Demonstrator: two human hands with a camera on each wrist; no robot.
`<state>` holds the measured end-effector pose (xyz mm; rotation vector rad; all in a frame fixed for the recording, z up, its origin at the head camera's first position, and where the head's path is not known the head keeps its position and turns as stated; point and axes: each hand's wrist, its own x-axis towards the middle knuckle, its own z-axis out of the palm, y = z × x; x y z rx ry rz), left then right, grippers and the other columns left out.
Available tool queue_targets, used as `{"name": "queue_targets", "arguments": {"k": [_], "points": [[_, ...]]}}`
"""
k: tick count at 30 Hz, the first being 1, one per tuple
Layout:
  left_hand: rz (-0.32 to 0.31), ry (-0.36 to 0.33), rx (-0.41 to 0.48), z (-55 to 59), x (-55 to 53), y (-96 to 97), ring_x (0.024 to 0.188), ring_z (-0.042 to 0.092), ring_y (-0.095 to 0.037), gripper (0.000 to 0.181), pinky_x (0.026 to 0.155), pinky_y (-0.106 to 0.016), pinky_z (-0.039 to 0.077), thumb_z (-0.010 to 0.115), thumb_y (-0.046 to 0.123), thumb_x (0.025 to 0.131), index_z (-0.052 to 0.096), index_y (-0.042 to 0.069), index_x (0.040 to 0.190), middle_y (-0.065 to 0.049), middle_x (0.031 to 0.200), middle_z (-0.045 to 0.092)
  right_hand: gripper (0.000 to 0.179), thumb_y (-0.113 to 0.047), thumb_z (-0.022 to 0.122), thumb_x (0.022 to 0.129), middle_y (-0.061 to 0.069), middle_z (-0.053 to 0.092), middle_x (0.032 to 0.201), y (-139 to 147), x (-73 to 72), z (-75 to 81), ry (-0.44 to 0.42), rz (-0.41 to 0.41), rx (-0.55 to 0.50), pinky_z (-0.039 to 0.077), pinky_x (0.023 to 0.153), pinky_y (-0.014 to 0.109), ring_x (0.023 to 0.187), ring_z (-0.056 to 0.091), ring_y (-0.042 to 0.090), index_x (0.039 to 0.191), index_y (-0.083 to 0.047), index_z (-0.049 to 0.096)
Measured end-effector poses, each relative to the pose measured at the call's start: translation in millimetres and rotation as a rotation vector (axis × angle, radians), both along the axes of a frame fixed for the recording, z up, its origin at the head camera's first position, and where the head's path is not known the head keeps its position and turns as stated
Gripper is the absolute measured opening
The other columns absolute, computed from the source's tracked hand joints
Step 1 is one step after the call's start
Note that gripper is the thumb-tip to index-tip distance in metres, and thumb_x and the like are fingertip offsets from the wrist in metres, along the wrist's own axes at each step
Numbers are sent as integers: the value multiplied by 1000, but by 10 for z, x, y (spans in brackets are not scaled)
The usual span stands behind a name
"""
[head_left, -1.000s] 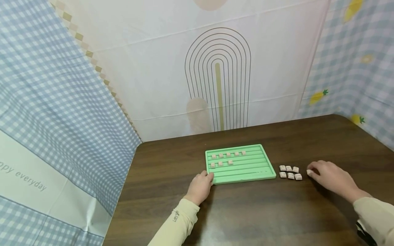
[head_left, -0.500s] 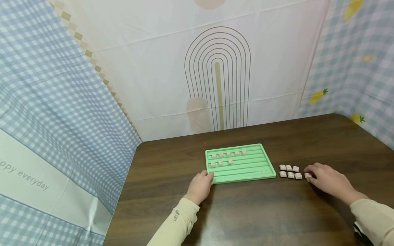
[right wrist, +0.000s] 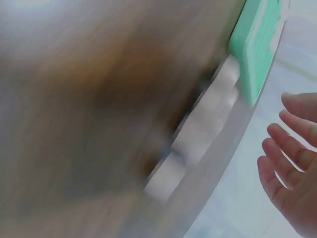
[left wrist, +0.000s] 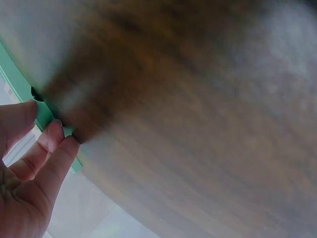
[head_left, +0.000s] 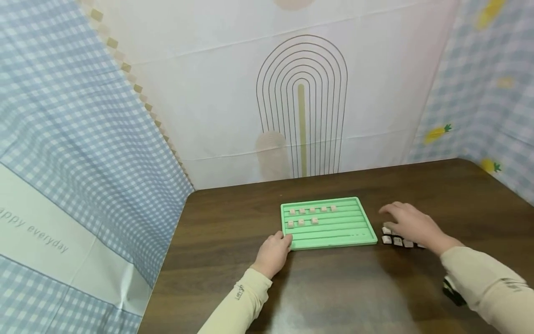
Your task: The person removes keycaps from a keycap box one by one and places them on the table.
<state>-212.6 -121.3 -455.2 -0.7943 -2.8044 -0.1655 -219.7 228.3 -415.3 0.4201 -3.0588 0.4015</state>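
Observation:
A light green ridged tray [head_left: 329, 234] lies on the table, with white keycaps [head_left: 314, 221] in two rows on it. My left hand [head_left: 273, 253] grips its near left corner. In the left wrist view, the thumb and fingers [left wrist: 58, 163] of that hand pinch the green edge. To the right of the tray, loose white keycaps [head_left: 397, 241] lie in two short rows. My right hand [head_left: 410, 225] hovers over them, hiding part of the back row. In the right wrist view its fingers [right wrist: 285, 148] are spread and relaxed, holding nothing; the keycaps [right wrist: 198, 129] are blurred there.
The dark wooden table [head_left: 333, 287] extends around the tray, with its far edge against a white printed cloth [head_left: 217, 116]. Blue checked cloth [head_left: 137, 139] hangs along the left side, and more [head_left: 475, 106] on the right.
My right hand has let go of a keycap beside the front loose row, then lifted and moved left above the keycaps. The left hand stays at the tray's corner. The head view has shifted slightly.

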Motion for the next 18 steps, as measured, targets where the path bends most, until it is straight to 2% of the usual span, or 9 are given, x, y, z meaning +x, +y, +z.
{"name": "queue_targets", "arguments": {"k": [3,9,14,18], "points": [[6,-4,-14,2,1,4,64,54,-19,11,55,-25,45,64,17,86,54,12,86,-5,80,55,30,-16,62,86,17,60,113,-324,-109,-12,38,43,-5,49,70,48,102,56,36,115,-6,60],[7,1,-22,-16,13,22,62,53,-17,11,55,-24,44,65,18,86,55,13,87,-3,79,54,37,-15,63,86,12,62,115,-886,-251,-167,92,94,-22,50,77,48,106,58,32,121,-7,57],[6,16,-18,-27,1,11,61,52,-17,11,54,-23,44,65,18,85,55,14,85,-3,78,54,38,-16,64,85,12,61,116,-1221,-329,-298,158,153,44,50,82,45,106,57,32,121,-6,56],[2,18,-17,-29,-7,0,61,52,-17,11,54,-23,44,66,17,85,55,14,86,-3,78,54,31,-15,61,87,11,62,113,-1422,-385,-350,211,156,68,50,81,42,103,58,30,117,-6,58]]}}
